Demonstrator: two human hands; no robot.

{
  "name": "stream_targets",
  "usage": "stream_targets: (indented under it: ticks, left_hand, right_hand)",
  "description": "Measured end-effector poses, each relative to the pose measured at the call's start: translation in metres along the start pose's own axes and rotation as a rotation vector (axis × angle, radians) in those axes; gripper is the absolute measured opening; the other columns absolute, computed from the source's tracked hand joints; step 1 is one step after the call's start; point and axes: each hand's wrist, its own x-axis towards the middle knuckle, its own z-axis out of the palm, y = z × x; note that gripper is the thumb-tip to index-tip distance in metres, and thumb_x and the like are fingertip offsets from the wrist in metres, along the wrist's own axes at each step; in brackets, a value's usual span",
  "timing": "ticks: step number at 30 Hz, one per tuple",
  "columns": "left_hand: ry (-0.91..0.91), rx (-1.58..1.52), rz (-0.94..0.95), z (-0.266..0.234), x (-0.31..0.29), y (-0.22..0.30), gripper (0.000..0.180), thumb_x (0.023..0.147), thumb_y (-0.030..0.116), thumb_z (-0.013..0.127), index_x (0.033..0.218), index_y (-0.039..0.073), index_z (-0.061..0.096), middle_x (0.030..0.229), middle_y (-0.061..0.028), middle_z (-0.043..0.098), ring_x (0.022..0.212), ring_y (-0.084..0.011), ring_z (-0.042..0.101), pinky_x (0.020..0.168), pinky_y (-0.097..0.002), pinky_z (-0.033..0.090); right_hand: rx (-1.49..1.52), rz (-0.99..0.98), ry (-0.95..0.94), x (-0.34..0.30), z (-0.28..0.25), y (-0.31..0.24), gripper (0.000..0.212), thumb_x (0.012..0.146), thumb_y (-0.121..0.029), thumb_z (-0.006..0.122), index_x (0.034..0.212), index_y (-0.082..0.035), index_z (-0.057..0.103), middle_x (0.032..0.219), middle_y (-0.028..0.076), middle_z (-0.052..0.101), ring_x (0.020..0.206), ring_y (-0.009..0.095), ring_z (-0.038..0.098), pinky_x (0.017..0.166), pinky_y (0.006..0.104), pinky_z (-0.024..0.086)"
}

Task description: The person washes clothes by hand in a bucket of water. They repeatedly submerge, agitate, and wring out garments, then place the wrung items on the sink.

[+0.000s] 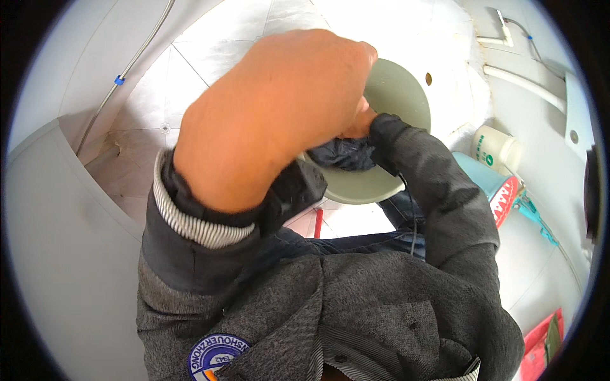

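Observation:
My left hand (333, 70), its sleeve pushed up above the bare forearm, reaches over a round grey-green basin (403, 95). It is bent at the wrist and slightly blurred, with its fingers mostly hidden. My right hand (361, 124) comes in from the other side and meets it above the basin. Only a small part of the right hand shows beside its dark cuff, so its grip is hidden. Just below both hands, a bunched dark cloth (343, 154) lies in the basin. Whether either hand holds the cloth cannot be made out.
At the right, a white tub (492, 149) stands by a light-blue container (478, 174) with a red-and-white end. White pipes (527, 86) run along the right wall. A metal hose (130, 66) hangs at the left. A thin cable (412, 216) dangles from my right sleeve.

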Motion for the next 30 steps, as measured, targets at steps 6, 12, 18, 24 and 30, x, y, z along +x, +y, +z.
stream_targets:
  ticks: [6,12,18,24,30]
  left_hand:
    - [-0.146,-0.062,0.026,-0.041,-0.005,0.013,0.042,0.094,0.025,0.063,0.127,0.000,0.061,0.120,-0.0230,0.065,0.114,-0.0368,0.060,0.100,-0.0397,0.046]
    - [-0.049,-0.030,0.069,-0.048,-0.021,0.032,0.038,0.095,0.021,0.064,0.124,-0.003,0.062,0.120,-0.0214,0.066,0.111,-0.0343,0.063,0.099,-0.0379,0.047]
    - [-0.262,-0.106,-0.132,-0.051,-0.011,0.019,0.038,0.094,0.020,0.065,0.124,-0.002,0.062,0.118,-0.0215,0.066,0.109,-0.0337,0.062,0.101,-0.0367,0.045]
    - [0.090,0.021,0.098,-0.006,-0.009,-0.003,0.046,0.084,0.020,0.071,0.126,0.006,0.061,0.104,-0.0189,0.069,0.096,-0.0386,0.064,0.085,-0.0443,0.050]
    - [-0.045,0.028,-0.034,-0.014,-0.017,-0.001,0.050,0.083,0.020,0.072,0.128,0.006,0.057,0.109,-0.0169,0.067,0.097,-0.0375,0.063,0.082,-0.0433,0.049]
  right_hand:
    - [0.664,0.329,0.294,-0.112,-0.077,-0.035,0.035,0.082,-0.010,0.075,0.116,-0.003,0.067,0.101,0.007,0.073,0.092,0.018,0.067,0.086,0.0342,0.053]
    - [0.621,0.285,0.558,-0.134,-0.066,-0.036,0.042,0.087,-0.021,0.077,0.122,-0.002,0.064,0.102,0.007,0.072,0.094,0.014,0.065,0.087,0.0313,0.052]
    - [0.095,0.428,-0.118,-0.074,-0.002,-0.031,0.077,0.086,-0.058,0.065,0.139,-0.008,0.043,0.129,0.031,0.054,0.117,0.044,0.058,0.101,0.0463,0.046]
    - [0.081,0.372,-0.102,0.007,0.052,-0.032,0.079,0.089,-0.068,0.053,0.150,-0.020,0.032,0.145,0.027,0.038,0.126,0.048,0.049,0.101,0.0603,0.042]
    - [0.121,0.707,-0.183,0.052,0.035,-0.015,0.071,0.093,-0.063,0.051,0.152,-0.030,0.030,0.152,0.016,0.032,0.137,0.044,0.040,0.098,0.0720,0.038]
